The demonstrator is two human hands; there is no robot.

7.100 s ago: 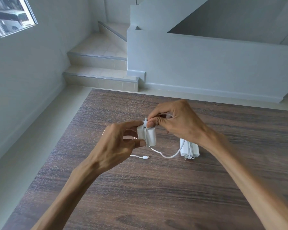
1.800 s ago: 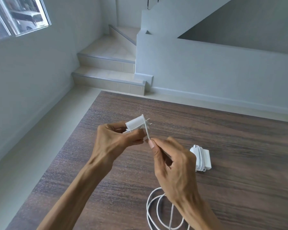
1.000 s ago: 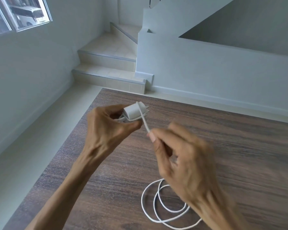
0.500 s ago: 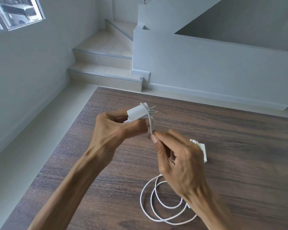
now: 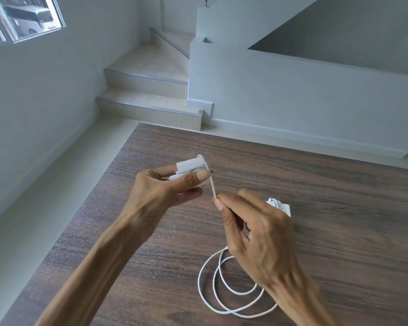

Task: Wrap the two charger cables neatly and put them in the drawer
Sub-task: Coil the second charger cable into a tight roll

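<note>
My left hand (image 5: 165,194) grips a white charger plug (image 5: 190,166) above the wooden table, its metal prongs pointing right. A white cable (image 5: 213,188) runs taut from the plug's front down to my right hand (image 5: 257,234), which pinches it between thumb and forefinger. The loose rest of that cable lies in loops (image 5: 222,290) on the table below my right wrist. A second white charger (image 5: 279,205), with cable wound around it, rests on the table just behind my right hand and is mostly hidden by it. No drawer is in view.
The dark wood table (image 5: 339,231) fills the lower frame; its left edge runs diagonally by the pale floor (image 5: 45,220). Tiled steps (image 5: 151,95) and a white stair wall (image 5: 292,97) stand beyond the far edge. A window (image 5: 21,17) is at top left.
My right hand has swung the cable around the plug, from beside it to slightly lower right. The loops on the table have shifted a little. My left hand keeps holding the plug.
</note>
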